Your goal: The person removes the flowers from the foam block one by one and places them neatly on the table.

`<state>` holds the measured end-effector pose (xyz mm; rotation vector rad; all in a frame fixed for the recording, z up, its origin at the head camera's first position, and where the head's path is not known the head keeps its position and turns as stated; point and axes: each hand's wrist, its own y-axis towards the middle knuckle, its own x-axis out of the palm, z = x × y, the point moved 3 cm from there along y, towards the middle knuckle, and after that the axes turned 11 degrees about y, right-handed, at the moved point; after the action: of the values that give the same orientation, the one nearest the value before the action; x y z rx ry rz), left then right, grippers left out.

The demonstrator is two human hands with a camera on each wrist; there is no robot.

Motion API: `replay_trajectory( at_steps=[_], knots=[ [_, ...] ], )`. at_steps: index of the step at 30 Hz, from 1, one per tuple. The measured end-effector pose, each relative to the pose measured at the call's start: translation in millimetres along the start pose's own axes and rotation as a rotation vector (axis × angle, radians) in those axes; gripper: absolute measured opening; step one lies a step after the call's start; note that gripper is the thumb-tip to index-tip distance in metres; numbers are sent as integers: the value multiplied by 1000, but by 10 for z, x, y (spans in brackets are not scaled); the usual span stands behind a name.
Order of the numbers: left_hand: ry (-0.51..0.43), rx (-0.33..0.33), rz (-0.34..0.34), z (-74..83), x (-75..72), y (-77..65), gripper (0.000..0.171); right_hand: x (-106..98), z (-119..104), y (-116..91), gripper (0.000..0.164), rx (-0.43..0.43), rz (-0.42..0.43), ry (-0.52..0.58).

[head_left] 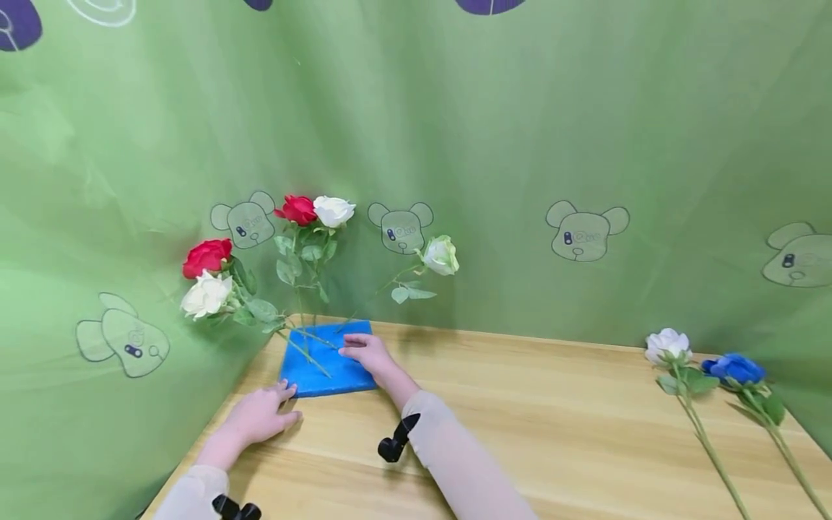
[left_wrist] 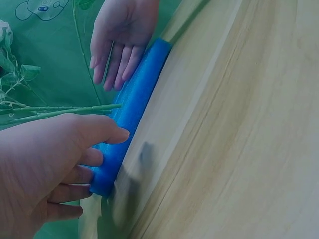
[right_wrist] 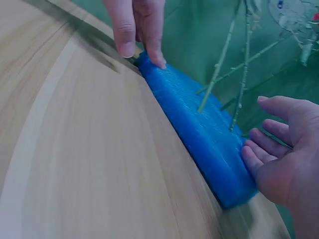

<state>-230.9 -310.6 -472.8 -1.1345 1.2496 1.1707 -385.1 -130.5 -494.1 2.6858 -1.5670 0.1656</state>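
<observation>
A flat blue block [head_left: 354, 377] lies on the table by the back edge, with several artificial roses stuck in it. Tilted to the left are a red rose [head_left: 206, 258] and a white rose [head_left: 206, 295]. Another red rose [head_left: 299, 210] and white rose [head_left: 334, 211] stand more upright behind, while a greenish-white rose [head_left: 440, 256] leans right. My left hand [head_left: 256, 415] touches the block's front left corner, fingers loosely extended. With relaxed fingers, my right hand [head_left: 369, 355] is at the block's right side; in the right wrist view its fingertips [right_wrist: 251, 157] are right at the edge.
A pale white rose [head_left: 668, 345] and a blue rose [head_left: 737, 370] lie at the right end of the wooden table [head_left: 520, 412], stems toward the front. Green cloth [head_left: 494, 166] with printed bear heads hangs behind and along the left side.
</observation>
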Motion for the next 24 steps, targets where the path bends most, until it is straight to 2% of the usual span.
replay_trajectory(
  at_steps=[6,10,13,20,24],
  knots=[
    [-2,-11,-4,-6,45,37,63,140,24,77,47,-112,18,-144],
    [-6,-18,-2,-14,56,49,64,206,28,106,42,-186,67,-309],
    [-7,-20,-2,-36,59,42,64,274,56,139,38,-210,92,-422],
    [-9,-28,29,-99,64,38,63,412,91,264,28,-316,130,-567],
    [-14,-26,24,-98,86,61,63,410,117,305,21,-328,179,-602]
  ],
)
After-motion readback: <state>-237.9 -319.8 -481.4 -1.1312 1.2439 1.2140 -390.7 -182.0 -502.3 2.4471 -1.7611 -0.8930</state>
